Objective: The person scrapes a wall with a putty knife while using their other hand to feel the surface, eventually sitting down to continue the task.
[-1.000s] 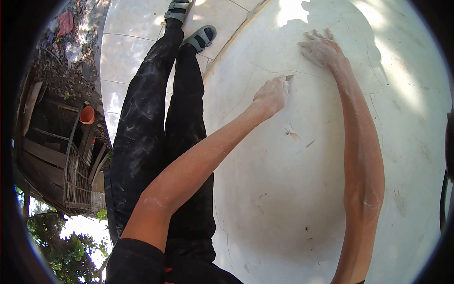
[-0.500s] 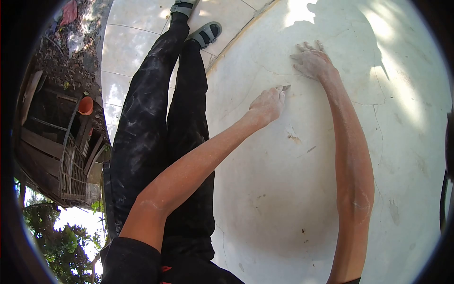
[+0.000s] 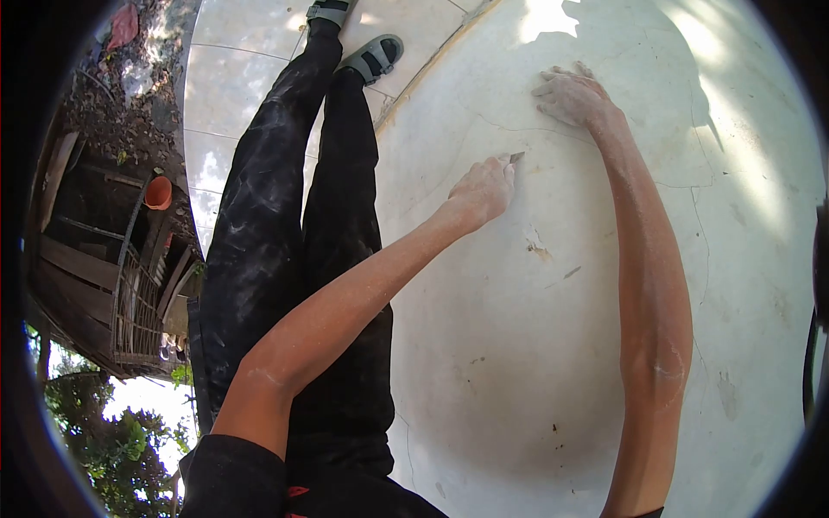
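Observation:
My left hand, dusted pale, is closed on a small grey blade whose tip sticks out beyond the fingers. Its edge lies close to the pale, smooth surface; whether they touch is unclear. Up and to the right, my right hand rests on the same surface, its whitish fingers spread and bent, with no object visible under it. Thin cracks run across the surface near both hands. A chipped, brownish spot shows below the blade.
My dark-clad legs and strapped sandals are at the left and top, over pale floor tiles. Farther left are an orange pot, a wooden structure, fallen leaves and green foliage. Shadow and bright sun patches cross the upper right.
My left hand and the blade have moved slightly left and up in view. The right forearm appears slightly farther right, while the right hand remains on the surface.

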The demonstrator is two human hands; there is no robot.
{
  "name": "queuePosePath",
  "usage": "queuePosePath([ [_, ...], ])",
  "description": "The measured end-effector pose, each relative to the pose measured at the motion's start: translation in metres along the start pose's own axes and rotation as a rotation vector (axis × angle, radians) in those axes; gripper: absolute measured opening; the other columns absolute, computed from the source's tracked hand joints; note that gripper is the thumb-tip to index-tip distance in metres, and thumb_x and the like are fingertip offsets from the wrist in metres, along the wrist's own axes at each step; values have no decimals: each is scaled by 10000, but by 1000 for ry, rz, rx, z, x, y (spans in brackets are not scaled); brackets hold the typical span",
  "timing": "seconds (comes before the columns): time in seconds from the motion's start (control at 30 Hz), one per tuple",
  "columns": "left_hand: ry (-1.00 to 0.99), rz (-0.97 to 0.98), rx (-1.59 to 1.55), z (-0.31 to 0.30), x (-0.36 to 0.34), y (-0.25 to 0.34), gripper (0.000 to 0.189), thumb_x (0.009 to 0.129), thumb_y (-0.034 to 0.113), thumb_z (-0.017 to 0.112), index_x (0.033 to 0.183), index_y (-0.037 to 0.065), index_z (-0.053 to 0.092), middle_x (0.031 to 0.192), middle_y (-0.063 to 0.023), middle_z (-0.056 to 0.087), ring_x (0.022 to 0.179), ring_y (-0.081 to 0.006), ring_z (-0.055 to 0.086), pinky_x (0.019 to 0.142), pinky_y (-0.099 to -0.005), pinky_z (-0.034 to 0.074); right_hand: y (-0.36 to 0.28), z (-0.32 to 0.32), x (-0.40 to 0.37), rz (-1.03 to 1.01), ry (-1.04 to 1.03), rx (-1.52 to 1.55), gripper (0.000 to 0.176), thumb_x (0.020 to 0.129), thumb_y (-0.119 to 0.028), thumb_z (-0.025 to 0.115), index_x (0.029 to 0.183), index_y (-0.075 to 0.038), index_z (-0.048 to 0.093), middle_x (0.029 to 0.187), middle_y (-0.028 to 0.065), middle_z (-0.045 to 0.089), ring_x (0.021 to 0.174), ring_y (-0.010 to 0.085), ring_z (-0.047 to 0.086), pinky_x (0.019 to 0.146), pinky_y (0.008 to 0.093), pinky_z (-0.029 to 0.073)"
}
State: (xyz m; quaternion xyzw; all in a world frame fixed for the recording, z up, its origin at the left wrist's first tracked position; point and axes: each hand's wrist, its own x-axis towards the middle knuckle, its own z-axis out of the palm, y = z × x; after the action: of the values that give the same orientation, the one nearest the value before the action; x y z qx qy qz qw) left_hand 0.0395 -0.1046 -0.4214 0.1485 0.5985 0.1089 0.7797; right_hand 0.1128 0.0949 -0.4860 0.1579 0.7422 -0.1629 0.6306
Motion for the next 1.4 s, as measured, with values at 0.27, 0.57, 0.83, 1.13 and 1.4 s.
queuePosePath([
  [0.27, 24, 84, -4, 3, -12, 9, 396, 1002, 234, 371, 1208, -52, 551, 859, -315, 635, 854, -460, 626, 799, -512, 467, -3, -2, 3, 41, -8, 20, 363, 893, -449, 565, 1225, -320, 635, 1473, -59, 439, 1401, 136, 328, 1210, 427, 127],
  [0.57, 33, 94, 70, 3, -15, 9, 363, 996, 227, 390, 1124, -57, 576, 867, -322, 635, 873, -473, 621, 809, -524, 466, -1, 1, 6, 34, 7, 20, 357, 883, -443, 569, 1205, -310, 647, 1447, -48, 473, 1385, 140, 359, 1201, 433, 133],
  [0.83, 15, 93, 117, -9, 22, 3, 359, 998, 229, 388, 1156, -38, 568, 862, -320, 633, 853, -465, 625, 806, -530, 462, -3, 7, 12, 41, 59, 55, 343, 874, -422, 576, 1183, -302, 661, 1404, -55, 521, 1368, 152, 390, 1194, 449, 142],
  [1.13, -121, 45, 134, -9, -17, 27, 373, 1008, 253, 370, 1149, -33, 562, 987, -304, 647, 961, -447, 634, 865, -509, 504, -4, 8, 22, 49, 22, 66, 381, 896, -452, 528, 1224, -293, 639, 1428, -61, 495, 1386, 150, 362, 1197, 448, 133],
  [1.4, 104, 155, 108, -12, 43, 1, 375, 1006, 254, 380, 1196, -10, 567, 833, -300, 638, 804, -445, 638, 773, -527, 469, -2, 9, 22, 40, 38, 75, 384, 913, -459, 506, 1241, -299, 626, 1438, -70, 484, 1385, 144, 361, 1200, 436, 130],
])
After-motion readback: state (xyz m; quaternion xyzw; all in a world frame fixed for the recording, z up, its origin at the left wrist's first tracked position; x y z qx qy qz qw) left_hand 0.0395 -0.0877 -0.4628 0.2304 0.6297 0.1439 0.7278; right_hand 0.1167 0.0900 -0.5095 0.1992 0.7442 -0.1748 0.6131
